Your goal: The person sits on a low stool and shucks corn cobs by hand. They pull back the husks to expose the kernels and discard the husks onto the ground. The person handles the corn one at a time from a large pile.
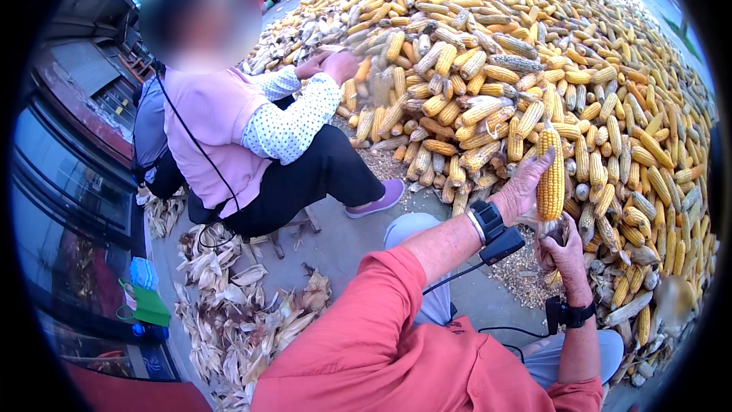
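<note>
My left hand point(521, 184) grips a yellow ear of corn point(551, 174) along its side, the thumb pressed on the kernels. The ear stands nearly upright in front of the heap, its narrow tip up. At its lower end, my right hand point(563, 247) has its fingers closed around the pale husk point(546, 228) at the base. Part of that husk is hidden by the fingers. Behind both hands rises a large heap of corn ears point(474, 80), most of them bare and yellow, some greyish.
At my left a person point(214, 120) sits low, both hands point(337, 66) at the heap's edge. Dry husks point(246, 309) cover the ground behind my left arm. Loose kernels point(523, 277) lie beneath my hands. A green bag point(147, 304) rests by the glass doors point(74, 183). Cables hang from my wrist devices.
</note>
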Demonstrator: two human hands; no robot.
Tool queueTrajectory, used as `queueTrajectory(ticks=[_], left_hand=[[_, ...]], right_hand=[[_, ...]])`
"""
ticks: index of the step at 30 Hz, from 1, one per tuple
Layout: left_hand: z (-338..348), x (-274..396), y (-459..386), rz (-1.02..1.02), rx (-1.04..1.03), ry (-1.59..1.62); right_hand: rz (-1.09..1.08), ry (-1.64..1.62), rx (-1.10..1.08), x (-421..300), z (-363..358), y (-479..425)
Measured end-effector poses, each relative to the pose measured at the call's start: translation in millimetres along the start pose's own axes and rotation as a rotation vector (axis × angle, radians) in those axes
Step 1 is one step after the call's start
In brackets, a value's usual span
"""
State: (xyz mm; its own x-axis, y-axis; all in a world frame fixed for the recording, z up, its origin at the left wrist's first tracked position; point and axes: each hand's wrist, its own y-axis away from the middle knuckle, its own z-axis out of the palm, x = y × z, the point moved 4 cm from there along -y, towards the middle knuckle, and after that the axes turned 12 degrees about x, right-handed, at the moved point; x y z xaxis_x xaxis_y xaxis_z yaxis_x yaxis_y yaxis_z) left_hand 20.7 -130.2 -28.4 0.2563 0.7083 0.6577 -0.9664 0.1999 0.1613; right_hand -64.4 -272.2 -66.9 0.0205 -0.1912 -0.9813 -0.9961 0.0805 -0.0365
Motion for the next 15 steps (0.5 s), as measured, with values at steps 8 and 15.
queueTrajectory(ticks=[8,15], left_hand=[[16.7,-15.8,32.5,-0.066,-0.25,-0.318],[24.3,-36.4,49.2,-0.115,-0.286,-0.517]], right_hand=[[0.432,-0.703,-0.016,5.5,6.5,9.1],[0.206,-0.545,0.155,28.7,-23.0,-10.3]])
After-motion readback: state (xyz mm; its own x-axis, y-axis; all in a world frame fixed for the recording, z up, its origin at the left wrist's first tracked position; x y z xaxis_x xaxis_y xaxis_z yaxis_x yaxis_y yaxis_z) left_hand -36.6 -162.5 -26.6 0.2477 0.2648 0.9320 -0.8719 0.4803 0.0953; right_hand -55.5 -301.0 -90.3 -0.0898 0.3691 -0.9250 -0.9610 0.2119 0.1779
